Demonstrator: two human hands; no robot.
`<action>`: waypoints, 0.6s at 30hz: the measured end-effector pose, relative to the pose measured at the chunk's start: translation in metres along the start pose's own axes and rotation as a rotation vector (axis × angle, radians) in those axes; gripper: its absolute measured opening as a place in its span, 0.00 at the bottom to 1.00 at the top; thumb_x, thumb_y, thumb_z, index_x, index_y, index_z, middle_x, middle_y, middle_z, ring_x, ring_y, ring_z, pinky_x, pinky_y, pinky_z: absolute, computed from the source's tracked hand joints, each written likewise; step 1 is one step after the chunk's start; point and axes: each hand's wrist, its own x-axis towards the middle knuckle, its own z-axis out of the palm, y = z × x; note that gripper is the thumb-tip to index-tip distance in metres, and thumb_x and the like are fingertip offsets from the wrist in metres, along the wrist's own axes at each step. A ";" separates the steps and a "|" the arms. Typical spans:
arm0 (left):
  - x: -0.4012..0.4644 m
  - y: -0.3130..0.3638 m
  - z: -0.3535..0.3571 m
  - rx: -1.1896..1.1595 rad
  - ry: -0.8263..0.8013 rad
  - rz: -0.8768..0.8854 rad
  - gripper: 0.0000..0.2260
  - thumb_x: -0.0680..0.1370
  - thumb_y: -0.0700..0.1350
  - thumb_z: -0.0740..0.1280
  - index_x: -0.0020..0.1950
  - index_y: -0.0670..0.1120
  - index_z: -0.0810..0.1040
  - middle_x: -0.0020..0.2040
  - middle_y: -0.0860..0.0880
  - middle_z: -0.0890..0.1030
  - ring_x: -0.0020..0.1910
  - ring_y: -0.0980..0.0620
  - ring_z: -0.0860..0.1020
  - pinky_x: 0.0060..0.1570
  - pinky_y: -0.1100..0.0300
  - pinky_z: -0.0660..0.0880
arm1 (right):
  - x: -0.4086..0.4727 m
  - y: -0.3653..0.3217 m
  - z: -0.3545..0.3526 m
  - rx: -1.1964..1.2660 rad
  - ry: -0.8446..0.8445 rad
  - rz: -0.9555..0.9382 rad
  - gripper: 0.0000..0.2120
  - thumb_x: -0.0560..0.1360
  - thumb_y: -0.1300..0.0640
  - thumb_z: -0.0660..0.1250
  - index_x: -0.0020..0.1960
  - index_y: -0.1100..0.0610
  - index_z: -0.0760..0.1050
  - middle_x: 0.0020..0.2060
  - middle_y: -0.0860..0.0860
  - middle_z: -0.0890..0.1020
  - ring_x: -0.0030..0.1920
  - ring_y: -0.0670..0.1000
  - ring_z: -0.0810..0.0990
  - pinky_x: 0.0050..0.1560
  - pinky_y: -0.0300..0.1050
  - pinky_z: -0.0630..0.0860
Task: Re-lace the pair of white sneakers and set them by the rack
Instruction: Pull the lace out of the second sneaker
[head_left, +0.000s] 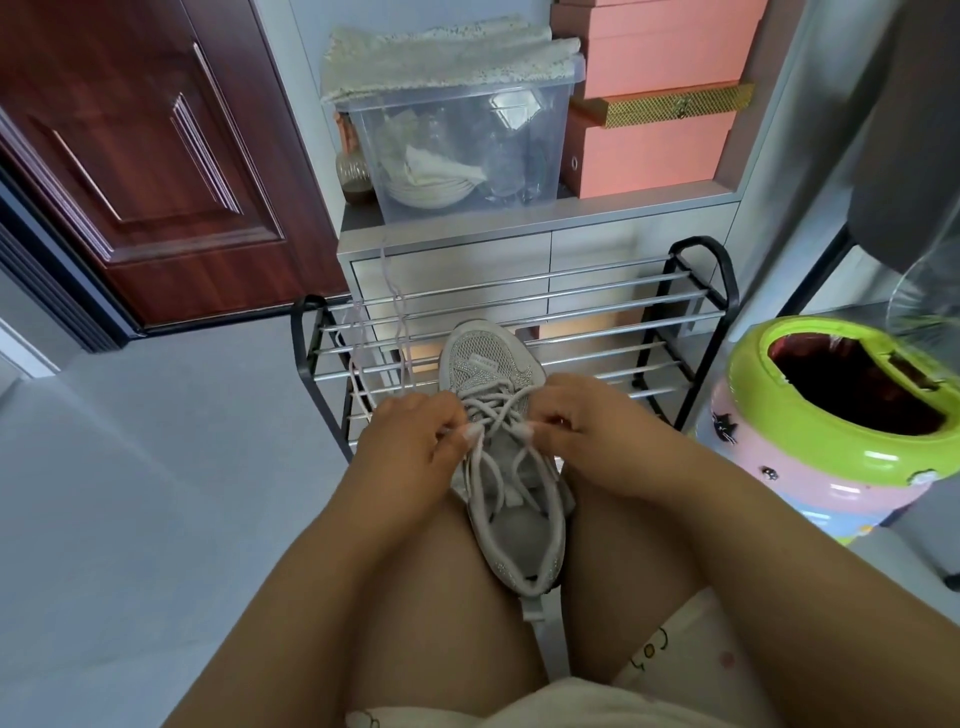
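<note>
Seated person, bare knees together. One pale grey-white mesh sneaker (501, 447) wedged between the thighs, toe pointing away toward the rack, heel tab nearest the body.

Left hand (415, 441): fingers curled, pinching a strand of the white cord lace (488, 415) at the sneaker's left eyelets. Right hand (576, 421): fingers curled too, pinching the lace on the right side. Lace crosses several times over the tongue; loose loops trail down into the shoe opening.

Black-framed shoe rack with silver metal rails (597, 332) stands on the grey floor (156, 467) just beyond the toe. A second pale pinkish lace (397, 317) hangs down over the rack's left end, from the cabinet edge above.

Behind the rack: grey drawer cabinet (519, 249) carrying a clear plastic storage bin (457, 140) and stacked salmon-pink boxes (654, 93). Dark red wooden door (145, 156) at left. Green-rimmed pink waste bin (831, 415) at right, beside the rack.
</note>
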 end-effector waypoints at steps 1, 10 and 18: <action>-0.001 0.000 -0.001 -0.024 0.048 0.007 0.10 0.77 0.56 0.58 0.37 0.57 0.68 0.40 0.54 0.74 0.45 0.52 0.71 0.41 0.57 0.67 | 0.000 -0.001 -0.002 0.067 0.057 0.016 0.15 0.78 0.53 0.64 0.34 0.54 0.69 0.34 0.46 0.69 0.36 0.39 0.68 0.37 0.33 0.62; -0.005 0.009 -0.029 -0.435 0.413 -0.359 0.10 0.80 0.46 0.61 0.43 0.42 0.75 0.42 0.42 0.80 0.38 0.47 0.75 0.36 0.63 0.71 | -0.002 -0.001 -0.030 0.808 0.599 0.326 0.13 0.77 0.59 0.65 0.34 0.58 0.72 0.30 0.50 0.78 0.33 0.49 0.74 0.35 0.39 0.70; -0.006 0.021 -0.004 -0.051 -0.047 -0.211 0.13 0.76 0.61 0.61 0.42 0.52 0.74 0.35 0.52 0.77 0.35 0.55 0.74 0.37 0.56 0.70 | -0.003 -0.011 -0.004 -0.123 -0.060 0.205 0.18 0.73 0.37 0.63 0.37 0.51 0.68 0.32 0.46 0.74 0.33 0.45 0.71 0.33 0.43 0.66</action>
